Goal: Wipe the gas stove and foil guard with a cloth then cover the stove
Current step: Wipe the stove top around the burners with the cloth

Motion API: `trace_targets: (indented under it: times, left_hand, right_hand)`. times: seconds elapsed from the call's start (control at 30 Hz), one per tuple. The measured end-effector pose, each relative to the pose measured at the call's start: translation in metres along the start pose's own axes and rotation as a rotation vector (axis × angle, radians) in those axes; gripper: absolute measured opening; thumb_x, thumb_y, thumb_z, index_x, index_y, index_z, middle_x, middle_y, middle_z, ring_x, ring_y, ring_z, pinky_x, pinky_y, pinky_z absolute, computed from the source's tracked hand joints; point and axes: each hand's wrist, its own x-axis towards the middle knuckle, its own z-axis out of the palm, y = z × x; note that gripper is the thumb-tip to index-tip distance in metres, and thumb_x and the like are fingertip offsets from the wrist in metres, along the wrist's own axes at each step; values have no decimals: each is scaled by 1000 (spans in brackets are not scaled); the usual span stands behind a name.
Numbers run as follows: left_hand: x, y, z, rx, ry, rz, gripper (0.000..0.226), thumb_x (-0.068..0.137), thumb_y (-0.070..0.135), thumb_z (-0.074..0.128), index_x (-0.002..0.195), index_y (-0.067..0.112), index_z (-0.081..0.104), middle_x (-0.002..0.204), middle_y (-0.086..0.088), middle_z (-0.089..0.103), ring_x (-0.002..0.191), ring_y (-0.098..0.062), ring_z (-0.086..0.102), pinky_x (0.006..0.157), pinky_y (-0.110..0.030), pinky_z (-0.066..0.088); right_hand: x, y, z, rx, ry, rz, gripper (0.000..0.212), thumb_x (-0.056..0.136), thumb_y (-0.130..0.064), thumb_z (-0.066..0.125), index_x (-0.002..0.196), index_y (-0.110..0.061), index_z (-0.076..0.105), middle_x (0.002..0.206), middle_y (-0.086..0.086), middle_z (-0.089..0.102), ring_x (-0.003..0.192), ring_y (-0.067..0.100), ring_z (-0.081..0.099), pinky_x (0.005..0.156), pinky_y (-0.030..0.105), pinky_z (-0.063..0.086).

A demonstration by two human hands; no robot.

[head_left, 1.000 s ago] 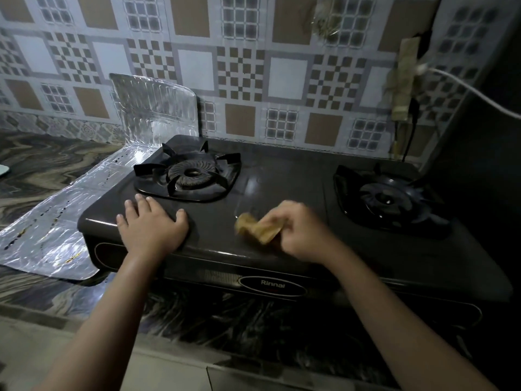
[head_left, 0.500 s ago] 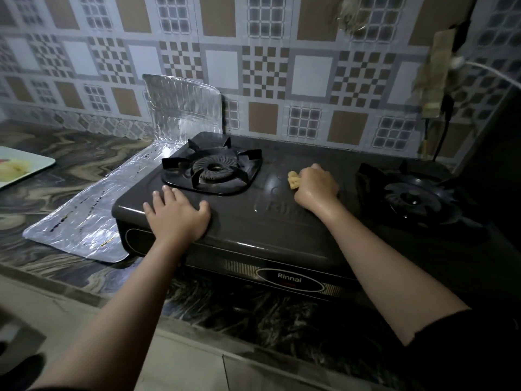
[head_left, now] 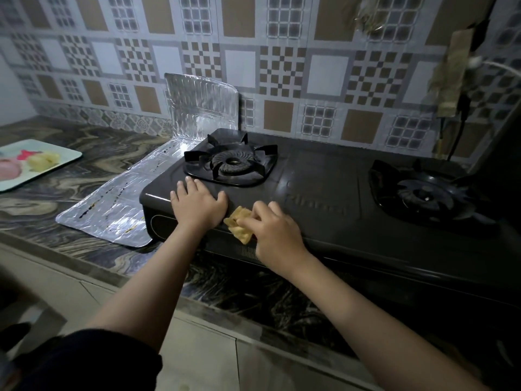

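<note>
From the head camera, a dark two-burner gas stove [head_left: 324, 193] sits on a marbled surface [head_left: 93, 153], its back edge close to a patterned tiled wall [head_left: 282, 66]. The left burner [head_left: 229, 165] with its black pan support is near the stove's back left corner; the right burner [head_left: 423, 194] lies toward the right end, in deep shadow.

The left hand [head_left: 197, 206] lies flat on the stove top near its front left corner, just in front of the left burner, fingers straight and spread, holding nothing. Just to its right, the right hand [head_left: 275, 231] pinches a small crumpled yellow cloth [head_left: 239, 222] with curled fingers and presses it against the stove's front edge, about a third of the way along from the left end. The cloth sticks out to the left of the fingers, almost touching the left hand's thumb.

A silver foil guard [head_left: 112, 213] lies along the stove's left side: its long part is flat on the surface, reaching toward the front edge, with dark specks on it, and its far end stands upright against the wall behind the left burner.

At the left edge of the surface, well apart from the stove, is a pale tray [head_left: 64, 162] with pink and yellow shapes on it, too blurred to name. A dark cable [head_left: 458, 131] hangs down the wall above the stove's back right corner
</note>
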Motion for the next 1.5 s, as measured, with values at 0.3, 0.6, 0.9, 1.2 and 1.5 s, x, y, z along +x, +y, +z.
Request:
trace_targets:
  times: [0.3, 0.6, 0.9, 1.2, 1.5]
  left_hand:
    - [-1, -3, 1, -15, 2, 20, 79, 93, 55, 29, 152, 3, 18, 161, -14, 12, 148, -31, 6, 118, -45, 5]
    - [2, -4, 2, -27, 5, 33, 80, 93, 54, 29, 152, 2, 16, 161, -15, 11, 148, -31, 5, 119, -45, 4]
    - [9, -28, -3, -16, -12, 134, 75, 97, 55, 27, 153, 8, 17, 162, -8, 10, 149, -23, 5, 119, -42, 6]
    - [16, -79, -7, -71, 25, 162, 62, 102, 48, 25, 154, 15, 18, 163, 2, 6, 149, -15, 4, 118, -49, 1]
    - [15, -112, 3, -255, 188, 386, 63, 93, 45, 24, 145, 15, 44, 155, 2, 33, 145, -14, 24, 116, -52, 7]
  right_hand:
    - [-54, 28, -4, -208, 196, -106, 27, 82, -12, 48, 79, -20, 74, 77, 4, 61, 66, 26, 55, 52, 30, 45]
    - [-110, 75, -29, -244, 309, -66, 55, 99, -13, 23, 87, -13, 78, 83, 12, 66, 76, 26, 43, 56, 33, 43]
    - [-61, 40, 9, -123, 329, -85, 34, 68, -2, 48, 87, -16, 73, 88, 7, 63, 78, 23, 40, 61, 32, 43]
    - [36, -36, 48, 9, 223, -69, 36, 76, -11, 35, 77, -15, 71, 81, 6, 59, 71, 30, 55, 55, 36, 48]
    - [113, -57, 51, 132, -198, 92, 38, 85, -7, 52, 112, -29, 69, 112, 5, 49, 109, 28, 42, 91, 37, 44]
